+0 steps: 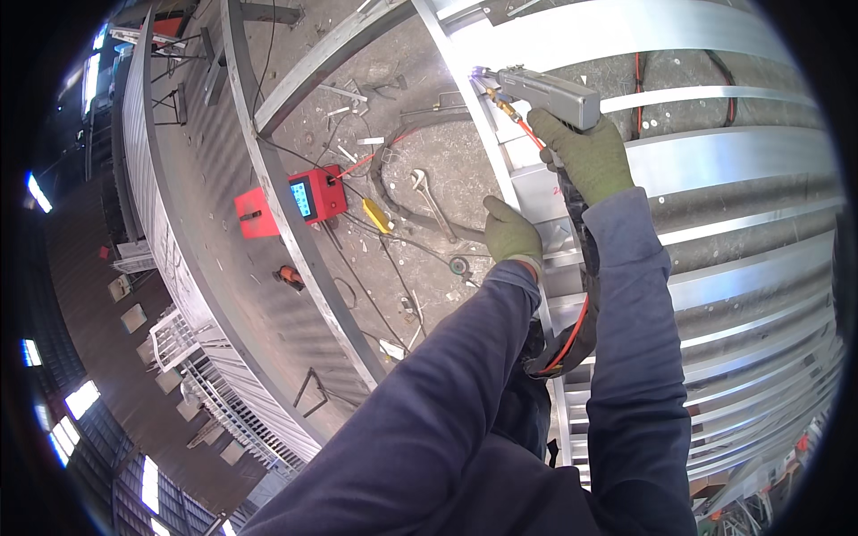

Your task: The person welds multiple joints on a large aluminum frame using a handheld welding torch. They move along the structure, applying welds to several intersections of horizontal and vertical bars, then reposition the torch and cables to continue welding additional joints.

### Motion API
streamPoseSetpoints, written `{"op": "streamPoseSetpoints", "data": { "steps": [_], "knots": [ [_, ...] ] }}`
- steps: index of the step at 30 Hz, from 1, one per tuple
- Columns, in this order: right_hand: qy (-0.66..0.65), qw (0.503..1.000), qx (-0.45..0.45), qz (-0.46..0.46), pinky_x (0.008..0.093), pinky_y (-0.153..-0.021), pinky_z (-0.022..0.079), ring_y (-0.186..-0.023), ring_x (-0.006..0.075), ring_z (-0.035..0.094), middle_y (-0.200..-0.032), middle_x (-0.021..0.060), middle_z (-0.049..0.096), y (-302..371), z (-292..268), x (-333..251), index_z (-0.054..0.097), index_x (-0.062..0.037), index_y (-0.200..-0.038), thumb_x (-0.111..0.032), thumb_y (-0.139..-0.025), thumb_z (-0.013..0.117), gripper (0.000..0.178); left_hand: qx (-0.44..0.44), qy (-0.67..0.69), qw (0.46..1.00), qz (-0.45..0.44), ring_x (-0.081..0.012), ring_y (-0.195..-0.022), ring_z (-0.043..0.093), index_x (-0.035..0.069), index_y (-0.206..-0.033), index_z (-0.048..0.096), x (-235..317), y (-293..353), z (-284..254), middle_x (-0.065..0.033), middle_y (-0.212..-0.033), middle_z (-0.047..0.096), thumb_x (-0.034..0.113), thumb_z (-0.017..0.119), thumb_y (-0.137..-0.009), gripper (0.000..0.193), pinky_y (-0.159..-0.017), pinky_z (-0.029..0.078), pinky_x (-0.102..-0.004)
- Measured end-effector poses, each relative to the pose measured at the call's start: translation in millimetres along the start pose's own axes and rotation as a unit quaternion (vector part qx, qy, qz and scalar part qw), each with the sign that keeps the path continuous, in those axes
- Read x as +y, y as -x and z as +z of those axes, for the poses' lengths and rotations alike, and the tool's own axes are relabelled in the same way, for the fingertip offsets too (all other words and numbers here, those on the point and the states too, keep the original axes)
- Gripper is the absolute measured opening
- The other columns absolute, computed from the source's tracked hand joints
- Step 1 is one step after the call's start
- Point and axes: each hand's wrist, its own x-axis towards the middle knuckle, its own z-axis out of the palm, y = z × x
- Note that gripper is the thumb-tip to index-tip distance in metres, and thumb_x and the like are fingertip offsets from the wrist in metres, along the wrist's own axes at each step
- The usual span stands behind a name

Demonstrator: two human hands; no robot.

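My right hand [585, 154], in a green glove, grips a grey hand-held welding gun [545, 92] whose tip glows at a seam on a long aluminium bar [487, 134]. A red cable and black hose [572, 335] run from the gun down past my dark blue sleeves. My left hand [511, 232], also gloved green, rests closed on the edge of the same bar, just below the gun.
Bright aluminium slats [751, 152] span the right side. On the concrete floor lie a red box with a screen [304, 198], a wrench [427, 198], a yellow tool [377, 215], cables and scraps. A corrugated metal panel with a frame [223, 223] runs along the left.
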Motion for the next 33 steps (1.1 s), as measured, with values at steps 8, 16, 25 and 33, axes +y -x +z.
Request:
{"op": "streamPoseSetpoints", "data": {
  "steps": [8,16,25,33],
  "knots": [
    [0.007,1.000,-0.002,0.011,0.0271,-0.063,0.058,-0.073,0.0112,0.071,-0.089,0.0077,0.077,5,-4,2,0.079,0.0055,-0.119,-0.038,-0.094,0.094,0.053,-0.014,0.012,1.000,0.000,-0.0609,-0.115,0.067,-0.014,-0.115,0.075,3,2,-2,-0.0410,-0.117,0.074,0.062,0.024,-0.119,0.091,-0.104,0.050,-0.0597],
    [0.010,1.000,-0.011,0.017,0.0273,-0.066,0.060,-0.075,0.0116,0.072,-0.093,0.0083,0.077,10,-6,6,0.077,0.0067,-0.127,-0.040,-0.094,0.095,0.059,-0.002,0.003,1.000,0.001,-0.0608,-0.113,0.067,-0.013,-0.113,0.075,0,-1,0,-0.0404,-0.115,0.075,0.062,0.024,-0.119,0.091,-0.104,0.050,-0.0606],
    [0.018,1.000,-0.012,0.017,0.0277,-0.067,0.061,-0.078,0.0122,0.073,-0.095,0.0089,0.078,17,-9,12,0.076,0.0053,-0.132,-0.042,-0.095,0.094,0.063,0.000,0.013,1.000,-0.007,-0.0605,-0.112,0.068,-0.013,-0.110,0.075,5,2,-1,-0.0403,-0.112,0.075,0.062,0.024,-0.119,0.091,-0.104,0.049,-0.0613],
    [0.020,0.999,-0.014,0.025,0.0276,-0.067,0.060,-0.078,0.0119,0.072,-0.094,0.0083,0.077,21,-10,16,0.076,0.0053,-0.133,-0.041,-0.095,0.093,0.062,0.013,-0.007,1.000,-0.003,-0.0598,-0.112,0.068,-0.012,-0.112,0.075,3,2,-1,-0.0397,-0.113,0.075,0.061,0.023,-0.120,0.090,-0.104,0.050,-0.0608]
  ]
}}
